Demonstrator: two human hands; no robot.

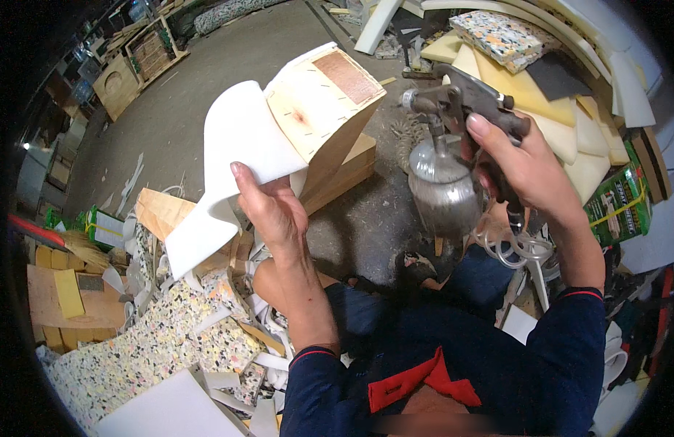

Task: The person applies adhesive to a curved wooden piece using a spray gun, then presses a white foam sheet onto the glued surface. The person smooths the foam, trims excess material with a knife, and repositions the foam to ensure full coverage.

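Plywood panel point(117, 86): one, leans at upper left, next to one open wooden frame point(151, 54).
Broom point(85, 244): one, lies at far left, straw end toward the middle.
Yellow strip point(69, 293): one, rests on a brown board point(45, 291).
Speckled foam sheet point(155, 342): one, large, spreads across lower left amid pale offcuts point(264, 419) (too jumbled to count).
White sheet point(169, 411): one, lies flat at the lower edge, partly over the speckled foam.
White foam piece point(238, 127): one, left of centre, broad part against the wooden block, narrow end bent toward lower left.
Left hand point(275, 207): one, pinches the white foam at its lower edge, thumb on the front face, other fingers partly hidden.
Wooden block point(300, 109): one, touches the foam; bears one reddish-brown rectangle, one dark knot and several staples.
Lower wooden box point(344, 171): one, sits beneath the block.
Spray gun point(443, 182): one, with one metal cup, nozzle pointing left, apart from the foam.
Right hand point(523, 156): one, wraps firmly around the gun's handle (cannot tell whether pressing the trigger).
Coiled hose point(512, 251): one, pale, hangs below the right hand.
Speckled block point(504, 36): one, lies atop several yellow foam sheets point(552, 109), near one dark sheet point(563, 80).
Green container point(621, 207): one at far right, yellow band across.
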